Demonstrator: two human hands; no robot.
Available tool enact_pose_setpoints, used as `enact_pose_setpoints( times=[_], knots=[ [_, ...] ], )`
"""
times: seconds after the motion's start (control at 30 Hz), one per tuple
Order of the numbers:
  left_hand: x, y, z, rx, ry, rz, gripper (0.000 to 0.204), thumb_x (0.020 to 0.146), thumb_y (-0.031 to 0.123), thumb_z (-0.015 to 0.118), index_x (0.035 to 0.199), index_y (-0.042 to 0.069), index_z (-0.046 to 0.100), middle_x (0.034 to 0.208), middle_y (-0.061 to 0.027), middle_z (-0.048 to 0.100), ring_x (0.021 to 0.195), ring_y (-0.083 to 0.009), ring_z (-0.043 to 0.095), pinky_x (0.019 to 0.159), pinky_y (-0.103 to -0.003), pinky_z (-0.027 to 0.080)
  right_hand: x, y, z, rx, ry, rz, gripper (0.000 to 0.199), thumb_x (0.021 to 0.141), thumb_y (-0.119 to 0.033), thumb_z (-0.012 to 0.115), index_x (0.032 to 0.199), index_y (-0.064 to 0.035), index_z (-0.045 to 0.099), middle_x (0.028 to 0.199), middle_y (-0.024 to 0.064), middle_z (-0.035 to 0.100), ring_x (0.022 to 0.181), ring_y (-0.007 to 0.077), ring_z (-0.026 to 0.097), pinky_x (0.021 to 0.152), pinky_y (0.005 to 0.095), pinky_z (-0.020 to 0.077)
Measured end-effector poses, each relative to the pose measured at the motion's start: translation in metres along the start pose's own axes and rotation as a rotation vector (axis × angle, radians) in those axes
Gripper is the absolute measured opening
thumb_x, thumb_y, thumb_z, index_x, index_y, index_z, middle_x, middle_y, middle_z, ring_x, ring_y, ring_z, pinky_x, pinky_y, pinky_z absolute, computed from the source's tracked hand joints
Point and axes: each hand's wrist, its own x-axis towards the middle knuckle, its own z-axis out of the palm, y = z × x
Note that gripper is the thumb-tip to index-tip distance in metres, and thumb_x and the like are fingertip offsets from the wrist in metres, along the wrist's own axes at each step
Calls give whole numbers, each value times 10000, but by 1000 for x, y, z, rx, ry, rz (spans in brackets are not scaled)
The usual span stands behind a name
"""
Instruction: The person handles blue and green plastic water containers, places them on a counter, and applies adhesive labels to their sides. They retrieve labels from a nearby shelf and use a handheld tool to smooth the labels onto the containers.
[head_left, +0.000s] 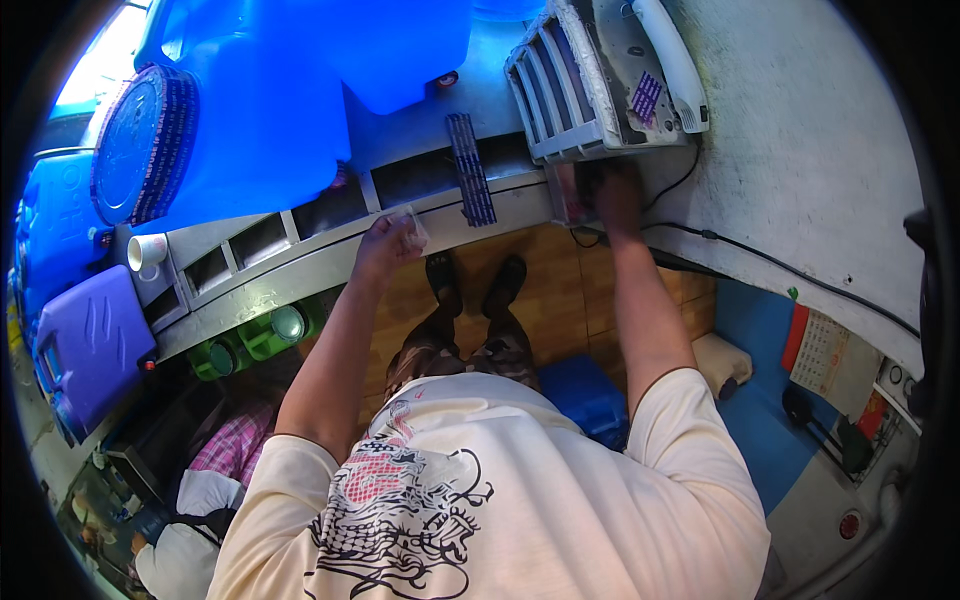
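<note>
A small clear plastic piece [408, 225] is pinched in the fingers of the left hand [385, 245] at the near edge of the bench [300, 262], while the right hand [612, 195], grip undeterminable, lies well apart beneath the slatted white unit [565, 95].

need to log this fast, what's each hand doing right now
Left hand: closed on a small clear plastic piece at the metal counter edge.
Right hand: reaching under the white grated unit; its grip cannot be told.
</note>
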Motion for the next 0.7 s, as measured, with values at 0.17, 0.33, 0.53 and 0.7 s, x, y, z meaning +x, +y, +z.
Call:
enact_pose_setpoints(
  times=[0.17,0.33,0.53,0.7],
  knots=[
    [0,-5,-9,-44,22,-24,234,927,296,610,1095,159,524,966,8,632,815,-147,643,708,-298,530,-10,-18,-4,37,-29,159,232,806,-119,577,1020,-50,634,932,204,631,892,396,588,814,487,468],
    [8,-2,-13,-70,-95,-10,178,925,277,609,1042,158,547,923,3,642,787,-135,633,686,-282,519,-15,-2,-1,130,-42,309,230,858,-170,562,1035,-44,634,943,213,641,886,398,608,791,492,480],
    [10,7,8,-192,-101,41,102,897,167,598,960,137,524,945,-67,659,783,-170,645,720,-303,517,-16,-1,-27,54,-24,295,252,850,-208,578,1021,-40,657,979,215,660,914,409,627,828,473,493],
    [13,16,23,-115,-121,19,159,874,115,578,1001,126,483,951,-82,656,785,-178,646,729,-311,515,-34,19,-7,109,14,337,224,853,-164,555,1004,-44,667,952,198,670,900,387,640,820,452,503]
  ],
)
